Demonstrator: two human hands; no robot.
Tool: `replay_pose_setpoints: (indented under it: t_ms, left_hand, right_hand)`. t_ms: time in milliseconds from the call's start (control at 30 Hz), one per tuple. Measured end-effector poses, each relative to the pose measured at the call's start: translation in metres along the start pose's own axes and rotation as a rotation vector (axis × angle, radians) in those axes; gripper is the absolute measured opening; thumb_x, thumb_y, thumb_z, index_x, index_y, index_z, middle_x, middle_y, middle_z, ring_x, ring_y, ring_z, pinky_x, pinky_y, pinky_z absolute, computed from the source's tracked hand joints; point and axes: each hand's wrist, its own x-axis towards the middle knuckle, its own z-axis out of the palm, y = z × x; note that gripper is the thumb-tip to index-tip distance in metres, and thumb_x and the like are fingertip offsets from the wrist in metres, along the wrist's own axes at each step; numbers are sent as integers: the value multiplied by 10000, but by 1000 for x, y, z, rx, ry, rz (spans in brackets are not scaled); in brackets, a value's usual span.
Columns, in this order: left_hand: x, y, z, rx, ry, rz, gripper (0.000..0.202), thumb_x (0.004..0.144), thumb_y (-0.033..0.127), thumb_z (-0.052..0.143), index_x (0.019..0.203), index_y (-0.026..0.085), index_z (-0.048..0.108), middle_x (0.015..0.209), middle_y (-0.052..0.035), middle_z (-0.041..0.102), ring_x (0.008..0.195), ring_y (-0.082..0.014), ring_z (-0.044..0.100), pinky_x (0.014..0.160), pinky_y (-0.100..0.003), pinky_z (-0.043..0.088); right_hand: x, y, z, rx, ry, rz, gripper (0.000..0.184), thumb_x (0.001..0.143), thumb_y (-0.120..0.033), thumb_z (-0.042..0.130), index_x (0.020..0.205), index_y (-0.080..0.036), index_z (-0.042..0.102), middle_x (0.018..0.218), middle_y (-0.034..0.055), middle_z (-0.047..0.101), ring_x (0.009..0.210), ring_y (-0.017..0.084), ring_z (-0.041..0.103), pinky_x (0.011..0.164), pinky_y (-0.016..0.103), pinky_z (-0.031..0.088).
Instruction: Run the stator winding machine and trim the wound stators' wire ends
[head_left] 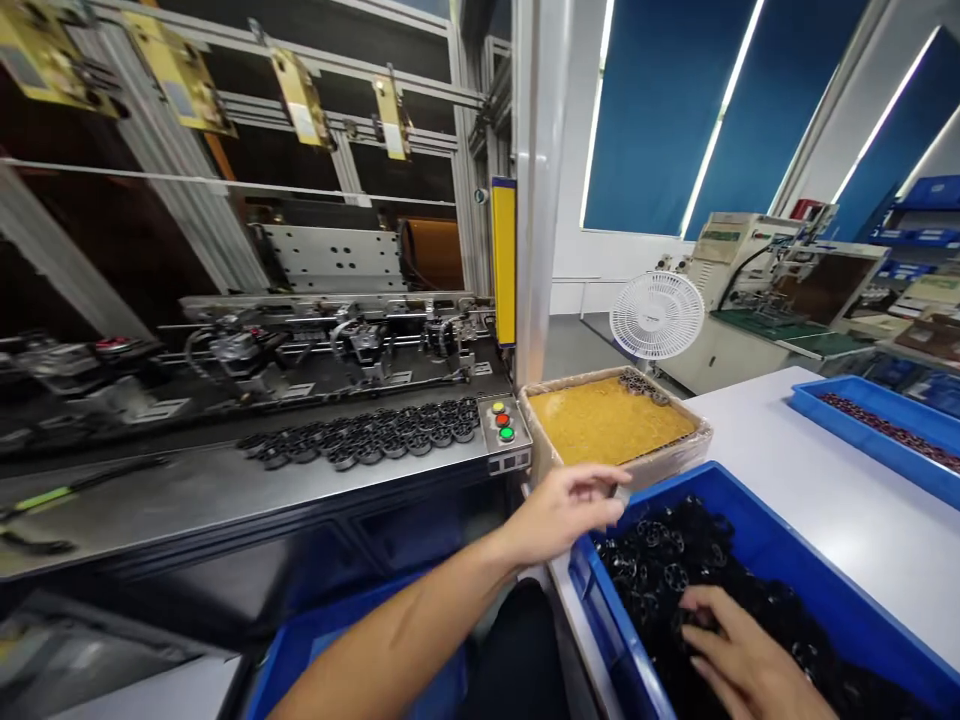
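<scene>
My left hand (570, 510) hovers over the near-left corner of a blue bin (622, 620), beside the carton. Its fingers curl toward the thumb, and a small dark bit shows at the fingertips, too unclear to name. Inside the bin lies a heap of black spoked wheel-like parts (675, 577). My right hand (739, 645) reaches into this heap, its fingers bent round a black part that is mostly hidden and blurred. More black ring-shaped parts (375, 435) lie in rows on the metal ledge (225, 490) of the machine at left.
A carton (697, 440) with yellow contents stands behind the bin. On the ledge's end sits a button box (506, 425). A white fan (658, 315) and another blue tray (885, 430) are at right. The machine frame's metal post (536, 200) rises in the middle.
</scene>
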Motion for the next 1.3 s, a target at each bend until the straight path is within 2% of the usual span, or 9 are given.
replay_pose_setpoints:
  t_ms: [67, 133, 267, 367, 500, 867, 1100, 1200, 1300]
  left_hand:
    - [-55, -5, 0, -125, 7, -21, 496, 799, 344, 749, 1223, 114, 636, 904, -94, 736, 740, -158, 687, 711, -285, 571]
    - [-93, -7, 3, -309, 36, -53, 554, 681, 339, 852, 1163, 132, 673, 1001, -117, 747, 732, -147, 689, 681, -252, 574]
    - [-130, 1, 13, -658, 76, -101, 486, 552, 162, 926, 1006, 186, 756, 1008, -72, 780, 714, -122, 708, 666, -196, 586]
    - [-139, 6, 20, -693, 51, -94, 454, 577, 91, 902, 995, 204, 769, 959, -47, 800, 803, -166, 753, 756, -224, 611]
    - [-146, 7, 31, -728, -9, -105, 467, 560, 72, 902, 990, 199, 770, 874, -39, 814, 800, -194, 770, 737, -230, 625]
    - [-149, 6, 41, -712, 13, -78, 469, 548, 35, 891, 972, 191, 767, 856, -34, 817, 784, -187, 776, 736, -217, 627]
    - [-148, 4, 43, -753, -26, -82, 459, 573, 5, 872, 979, 194, 772, 854, -33, 816, 798, -177, 775, 735, -189, 615]
    - [-146, 3, 44, -767, -25, -56, 449, 598, 6, 859, 991, 206, 773, 882, -31, 817, 805, -170, 774, 740, -182, 612]
    - [-146, 1, 45, -781, -39, -48, 458, 611, 2, 853, 1002, 229, 774, 896, -21, 818, 812, -162, 774, 745, -177, 610]
  right_hand:
    - [11, -21, -15, 22, 100, -27, 234, 926, -158, 503, 1070, -176, 686, 1161, 157, 658, 1026, 214, 716, 855, 262, 610]
    - [19, -44, -26, 67, 154, -50, 209, 929, -139, 525, 1074, -187, 668, 1174, 146, 652, 1037, 207, 704, 872, 274, 604]
    - [30, -92, -36, 267, 302, -75, 271, 899, -95, 590, 1154, -188, 595, 1139, 130, 675, 1066, 217, 668, 914, 347, 583]
    - [35, -120, -33, 378, 416, -151, 442, 905, -127, 597, 1332, -181, 498, 1100, 129, 685, 1019, 231, 657, 875, 407, 583]
    - [33, -133, -24, 348, 492, -204, 423, 921, -158, 580, 1338, -197, 523, 1099, 133, 641, 995, 233, 629, 821, 412, 581]
    - [27, -124, -18, 328, 478, -213, 432, 882, -125, 623, 1302, -201, 553, 1016, 103, 636, 934, 220, 613, 787, 412, 570]
    - [25, -118, -16, 277, 495, -224, 442, 914, -356, 650, 1293, -153, 546, 1004, 125, 635, 931, 238, 617, 784, 427, 573]
    - [26, -116, -17, 287, 456, -256, 447, 926, -211, 605, 1354, -156, 488, 1065, 131, 617, 984, 225, 614, 817, 409, 575]
    - [25, -113, -16, 253, 425, -282, 398, 908, -125, 588, 1301, -131, 526, 1054, 137, 619, 997, 224, 603, 830, 407, 566]
